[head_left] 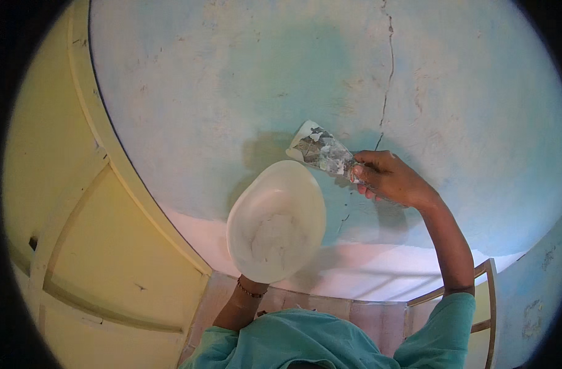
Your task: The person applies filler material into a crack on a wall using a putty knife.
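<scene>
In my right hand (388, 177), the fingers are closed round the handle end of a putty knife (322, 149). Its wide blade is smeared with white and grey filler and angles up and left, close to the wall. Just below the blade, a white plastic bowl (278, 230) is tilted so that its inside shows, with thin whitish residue at the bottom. My left hand (254, 285) supports the bowl from beneath; the bowl hides its fingers, and only the wrist area with a bracelet shows.
The pale blue wall (231, 80) has a long crack (390, 67) running down toward my right hand. On the left stands a yellow panelled door (109, 246). A wooden frame (491, 307) is at the lower right, by my right elbow. Floor tiles (379, 320) show below.
</scene>
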`<state>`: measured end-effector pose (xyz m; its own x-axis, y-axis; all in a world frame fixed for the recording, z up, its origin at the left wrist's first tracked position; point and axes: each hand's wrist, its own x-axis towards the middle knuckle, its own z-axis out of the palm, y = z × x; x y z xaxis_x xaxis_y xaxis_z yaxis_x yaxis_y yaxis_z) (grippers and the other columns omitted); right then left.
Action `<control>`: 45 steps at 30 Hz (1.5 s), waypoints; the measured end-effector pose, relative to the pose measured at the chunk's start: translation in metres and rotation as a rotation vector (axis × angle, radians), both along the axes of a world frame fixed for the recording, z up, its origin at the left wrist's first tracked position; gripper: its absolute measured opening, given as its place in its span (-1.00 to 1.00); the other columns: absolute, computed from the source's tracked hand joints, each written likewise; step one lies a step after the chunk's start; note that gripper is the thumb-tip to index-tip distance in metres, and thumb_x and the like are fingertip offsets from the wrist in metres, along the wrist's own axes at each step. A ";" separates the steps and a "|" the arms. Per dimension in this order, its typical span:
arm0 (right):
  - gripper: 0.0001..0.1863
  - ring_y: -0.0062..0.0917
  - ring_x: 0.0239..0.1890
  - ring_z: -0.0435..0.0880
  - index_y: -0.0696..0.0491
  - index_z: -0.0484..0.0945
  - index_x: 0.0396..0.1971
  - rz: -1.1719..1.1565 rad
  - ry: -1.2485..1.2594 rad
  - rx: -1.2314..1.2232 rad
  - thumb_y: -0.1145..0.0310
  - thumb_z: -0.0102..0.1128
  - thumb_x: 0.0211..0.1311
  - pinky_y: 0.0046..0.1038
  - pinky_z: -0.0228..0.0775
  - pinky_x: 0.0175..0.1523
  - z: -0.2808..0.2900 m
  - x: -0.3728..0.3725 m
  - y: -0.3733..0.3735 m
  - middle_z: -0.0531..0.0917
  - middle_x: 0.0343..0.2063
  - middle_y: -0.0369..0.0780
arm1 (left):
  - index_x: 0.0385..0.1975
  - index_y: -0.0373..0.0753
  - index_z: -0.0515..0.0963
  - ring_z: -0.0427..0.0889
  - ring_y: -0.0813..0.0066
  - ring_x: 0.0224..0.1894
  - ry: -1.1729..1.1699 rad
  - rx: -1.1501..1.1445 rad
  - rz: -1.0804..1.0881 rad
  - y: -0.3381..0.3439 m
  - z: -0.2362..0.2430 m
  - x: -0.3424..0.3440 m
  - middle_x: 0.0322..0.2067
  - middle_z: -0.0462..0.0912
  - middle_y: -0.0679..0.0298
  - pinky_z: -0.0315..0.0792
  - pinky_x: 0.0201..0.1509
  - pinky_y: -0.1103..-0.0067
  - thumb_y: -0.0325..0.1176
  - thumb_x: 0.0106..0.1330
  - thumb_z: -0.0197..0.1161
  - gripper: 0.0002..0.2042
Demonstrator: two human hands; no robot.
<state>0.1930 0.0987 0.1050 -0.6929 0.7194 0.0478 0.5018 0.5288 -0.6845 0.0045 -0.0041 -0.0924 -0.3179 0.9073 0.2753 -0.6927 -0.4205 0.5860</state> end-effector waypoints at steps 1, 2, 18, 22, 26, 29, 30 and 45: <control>-0.71 -0.66 -0.55 0.49 0.15 0.48 -0.34 0.006 -0.023 0.016 0.23 -0.12 0.30 -0.56 0.35 -0.48 -0.003 -0.004 0.003 0.53 -0.61 -0.28 | 0.22 -0.12 0.10 0.21 0.22 0.20 -0.102 -0.013 -0.081 -0.002 0.013 0.001 0.20 0.18 0.17 0.19 0.23 0.23 0.10 0.27 -0.17 -0.41; -0.71 -0.66 -0.55 0.49 0.15 0.48 -0.34 0.010 -0.024 0.009 0.23 -0.12 0.30 -0.56 0.35 -0.48 -0.007 -0.002 0.011 0.53 -0.61 -0.28 | 0.21 -0.13 0.11 0.22 0.21 0.20 -0.207 -0.023 -0.166 -0.001 0.021 0.006 0.19 0.19 0.16 0.19 0.23 0.24 0.11 0.27 -0.19 -0.40; -0.78 -0.57 -0.57 0.51 0.22 0.44 -0.44 0.185 0.033 -0.022 0.35 -0.05 0.22 -0.50 0.40 -0.45 -0.036 -0.001 0.045 0.53 -0.62 -0.19 | 0.22 -0.13 0.08 0.19 0.18 0.20 -0.267 0.087 -0.332 0.032 0.012 0.003 0.19 0.16 0.13 0.17 0.24 0.22 0.08 0.28 -0.14 -0.41; -0.83 -0.57 -0.57 0.51 0.21 0.44 -0.41 0.235 0.044 -0.010 0.42 -0.09 0.19 -0.48 0.39 -0.46 -0.041 -0.002 0.043 0.53 -0.61 -0.18 | 0.19 -0.16 0.14 0.26 0.16 0.15 -0.251 0.122 -0.328 0.044 -0.009 -0.002 0.15 0.23 0.14 0.22 0.20 0.24 0.10 0.26 -0.20 -0.41; -0.83 -0.56 -0.56 0.52 0.21 0.45 -0.39 0.206 0.033 -0.032 0.46 -0.12 0.17 -0.47 0.40 -0.46 -0.036 0.001 0.032 0.53 -0.59 -0.18 | 0.16 -0.19 0.21 0.34 0.18 0.09 -0.152 -0.002 -0.195 0.042 0.001 -0.001 0.10 0.32 0.15 0.30 0.13 0.26 0.14 0.26 -0.27 -0.39; -0.83 -0.55 -0.55 0.52 0.21 0.45 -0.38 0.212 0.030 0.006 0.44 -0.10 0.19 -0.47 0.40 -0.45 -0.042 0.004 0.037 0.53 -0.58 -0.18 | 0.15 -0.20 0.22 0.34 0.19 0.10 -0.149 -0.002 -0.211 0.036 0.016 0.003 0.10 0.32 0.15 0.30 0.13 0.28 0.14 0.26 -0.27 -0.38; -0.80 -0.55 -0.54 0.51 0.19 0.46 -0.28 0.207 0.018 0.003 0.46 -0.11 0.15 -0.48 0.42 -0.42 -0.037 0.005 0.033 0.53 -0.57 -0.20 | 0.15 -0.20 0.22 0.34 0.19 0.10 -0.150 -0.004 -0.209 0.036 0.019 0.003 0.10 0.32 0.15 0.30 0.13 0.28 0.14 0.26 -0.27 -0.38; -0.75 -0.66 -0.58 0.47 0.19 0.47 -0.30 -0.065 0.185 0.169 0.29 -0.02 0.24 -0.56 0.36 -0.49 0.034 0.046 0.020 0.52 -0.62 -0.28 | 0.21 -0.09 0.12 0.24 0.18 0.17 -0.015 0.031 -0.030 0.033 0.018 0.003 0.17 0.22 0.16 0.22 0.19 0.17 0.08 0.28 -0.19 -0.44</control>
<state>0.2391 0.1183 0.1393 -0.6135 0.7333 0.2932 0.4131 0.6144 -0.6722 0.0076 0.0290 -0.0743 -0.2951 0.9076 0.2987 -0.7137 -0.4172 0.5626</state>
